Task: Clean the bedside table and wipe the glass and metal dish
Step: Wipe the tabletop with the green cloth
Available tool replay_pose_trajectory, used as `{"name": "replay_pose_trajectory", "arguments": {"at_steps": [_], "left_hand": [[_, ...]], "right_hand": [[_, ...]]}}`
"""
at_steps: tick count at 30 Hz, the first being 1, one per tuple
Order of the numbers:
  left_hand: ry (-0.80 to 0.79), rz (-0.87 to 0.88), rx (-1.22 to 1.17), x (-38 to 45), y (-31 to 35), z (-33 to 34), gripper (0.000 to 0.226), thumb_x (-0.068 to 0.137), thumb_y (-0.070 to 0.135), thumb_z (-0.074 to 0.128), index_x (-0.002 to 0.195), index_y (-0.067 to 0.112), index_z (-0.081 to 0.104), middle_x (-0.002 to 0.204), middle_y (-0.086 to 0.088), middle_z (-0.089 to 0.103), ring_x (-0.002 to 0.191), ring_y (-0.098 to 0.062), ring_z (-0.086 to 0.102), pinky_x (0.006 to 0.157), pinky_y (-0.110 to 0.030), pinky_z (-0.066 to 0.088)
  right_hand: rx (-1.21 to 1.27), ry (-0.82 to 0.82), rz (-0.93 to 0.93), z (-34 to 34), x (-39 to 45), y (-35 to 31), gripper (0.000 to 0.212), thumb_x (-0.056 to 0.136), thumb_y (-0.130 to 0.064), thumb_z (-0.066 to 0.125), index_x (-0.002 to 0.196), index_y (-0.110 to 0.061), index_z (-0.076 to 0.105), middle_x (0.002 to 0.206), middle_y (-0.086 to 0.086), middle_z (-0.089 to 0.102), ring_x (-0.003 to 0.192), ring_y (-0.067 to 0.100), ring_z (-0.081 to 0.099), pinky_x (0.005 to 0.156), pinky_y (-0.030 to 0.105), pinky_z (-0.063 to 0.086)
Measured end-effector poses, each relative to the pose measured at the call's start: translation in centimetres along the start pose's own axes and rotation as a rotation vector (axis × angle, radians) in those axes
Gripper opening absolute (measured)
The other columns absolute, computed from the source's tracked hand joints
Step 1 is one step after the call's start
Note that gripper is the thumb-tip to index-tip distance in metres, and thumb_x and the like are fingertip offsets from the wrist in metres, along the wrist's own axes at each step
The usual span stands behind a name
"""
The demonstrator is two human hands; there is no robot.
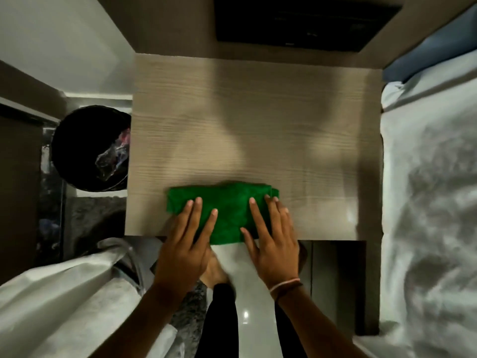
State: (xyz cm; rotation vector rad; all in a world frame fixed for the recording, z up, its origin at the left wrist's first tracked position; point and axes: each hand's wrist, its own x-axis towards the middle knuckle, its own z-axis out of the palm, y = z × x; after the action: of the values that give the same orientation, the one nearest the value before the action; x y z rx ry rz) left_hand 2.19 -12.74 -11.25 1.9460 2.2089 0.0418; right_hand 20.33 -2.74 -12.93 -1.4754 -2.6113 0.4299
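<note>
Cloth, one folded green microfibre rectangle (pixel 227 210), lies at the near edge of the pale wood-grain bedside table (pixel 245 120). Two hands, left hand (pixel 183 244) and right hand (pixel 273 236), press it flat, fingers spread wide.

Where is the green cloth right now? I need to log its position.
In the head view, the green cloth lies folded at the bedside table's near edge, under the left hand and right hand.
</note>
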Motion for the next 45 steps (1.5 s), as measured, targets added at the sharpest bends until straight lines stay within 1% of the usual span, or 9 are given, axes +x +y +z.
{"name": "replay_pose_trajectory", "arguments": {"at_steps": [5, 11, 19, 28, 32, 35, 40, 43, 45], "left_hand": [[0.035, 0.071, -0.078, 7.6, 7.4, -0.1, 0.055, 0.094, 0.018, 0.05, 0.15, 0.015, 0.044, 0.157, -0.02, 0.038, 0.146, -0.036, 0.037, 0.113, -0.049, 0.042], [-0.002, 0.013, -0.017, 17.0, 8.1, -1.1, 0.057, 0.101, 0.04, 0.043, 0.155, 0.025, 0.034, 0.161, -0.017, 0.034, 0.147, -0.031, 0.038, 0.123, -0.052, 0.024], [0.147, -0.194, 0.144, 12.2, -2.9, -3.1, 0.054, 0.098, 0.049, 0.055, 0.127, 0.006, 0.066, 0.104, -0.023, 0.07, 0.09, -0.039, 0.066, 0.103, -0.063, 0.044], [-0.09, -0.327, 0.216, 3.4, -9.9, -4.9, 0.069, 0.086, 0.07, 0.045, 0.109, 0.01, 0.068, 0.1, -0.018, 0.063, 0.089, -0.035, 0.059, 0.08, -0.048, 0.044], [-0.029, -0.218, 0.2, 6.2, -9.2, -7.4, 0.077, 0.091, 0.074, 0.029, 0.128, 0.015, 0.061, 0.119, -0.024, 0.06, 0.099, -0.037, 0.055, 0.087, -0.05, 0.04], [0.077, -0.092, 0.179, 12.2, -4.6, -10.3, 0.081, 0.092, 0.073, 0.032, 0.155, 0.021, 0.033, 0.147, -0.024, 0.047, 0.124, -0.041, 0.049, 0.106, -0.059, 0.033], [0.152, 0.14, 0.123, 22.1, 6.4, -15.6, 0.087, 0.091, 0.077, 0.013, 0.16, 0.024, 0.007, 0.168, -0.02, 0.011, 0.154, -0.037, 0.018, 0.119, -0.068, 0.007], [0.264, 0.334, 0.102, 26.0, 16.4, -17.9, 0.084, 0.094, 0.075, 0.018, 0.16, 0.024, 0.008, 0.167, -0.02, 0.012, 0.155, -0.032, 0.013, 0.12, -0.069, 0.009], [0.326, 0.398, 0.093, 27.4, 21.2, -18.9, 0.084, 0.094, 0.075, 0.023, 0.16, 0.024, 0.011, 0.167, -0.02, 0.016, 0.155, -0.032, 0.016, 0.119, -0.069, 0.012]], "right_hand": [[-0.096, 0.026, 0.174, -3.5, 1.0, 7.9, 0.064, 0.095, -0.045, 0.049, 0.153, -0.018, 0.041, 0.158, 0.015, 0.041, 0.148, 0.03, 0.034, 0.121, 0.05, 0.03], [-0.132, -0.076, 0.214, -6.6, 12.4, 10.9, 0.073, 0.088, -0.041, 0.037, 0.156, -0.014, 0.032, 0.164, 0.015, 0.028, 0.155, 0.035, 0.016, 0.125, 0.053, 0.004], [0.113, -0.266, -0.261, -3.3, 23.5, -2.6, 0.071, 0.081, -0.009, 0.056, 0.15, -0.007, 0.04, 0.165, 0.015, 0.024, 0.156, 0.033, 0.01, 0.128, 0.045, 0.002], [0.217, -0.478, -0.571, -0.5, 22.9, -14.7, 0.081, 0.069, 0.001, 0.059, 0.147, -0.01, 0.04, 0.164, 0.009, 0.029, 0.157, 0.023, 0.009, 0.128, 0.038, 0.0], [0.231, -0.22, -0.358, -4.6, 21.8, -11.3, 0.07, 0.071, -0.017, 0.067, 0.139, -0.009, 0.052, 0.16, 0.014, 0.037, 0.155, 0.031, 0.02, 0.126, 0.052, 0.009], [0.218, 0.074, -0.164, -10.0, 20.7, -4.8, 0.066, 0.073, -0.026, 0.065, 0.135, -0.004, 0.058, 0.159, 0.022, 0.036, 0.151, 0.038, 0.027, 0.124, 0.056, 0.016], [0.088, 0.466, 0.067, -20.6, 18.5, 7.3, 0.06, 0.069, 0.006, 0.055, 0.127, -0.004, 0.063, 0.154, 0.022, 0.043, 0.148, 0.036, 0.035, 0.122, 0.051, 0.026], [-0.027, 0.646, 0.154, -27.6, 15.0, 15.7, 0.047, 0.081, 0.006, 0.045, 0.122, -0.003, 0.066, 0.149, 0.023, 0.05, 0.144, 0.038, 0.041, 0.119, 0.051, 0.032], [-0.066, 0.719, 0.2, -30.7, 13.1, 19.5, 0.06, 0.069, 0.014, 0.04, 0.12, -0.002, 0.067, 0.147, 0.023, 0.052, 0.143, 0.039, 0.042, 0.116, 0.051, 0.035]]}}
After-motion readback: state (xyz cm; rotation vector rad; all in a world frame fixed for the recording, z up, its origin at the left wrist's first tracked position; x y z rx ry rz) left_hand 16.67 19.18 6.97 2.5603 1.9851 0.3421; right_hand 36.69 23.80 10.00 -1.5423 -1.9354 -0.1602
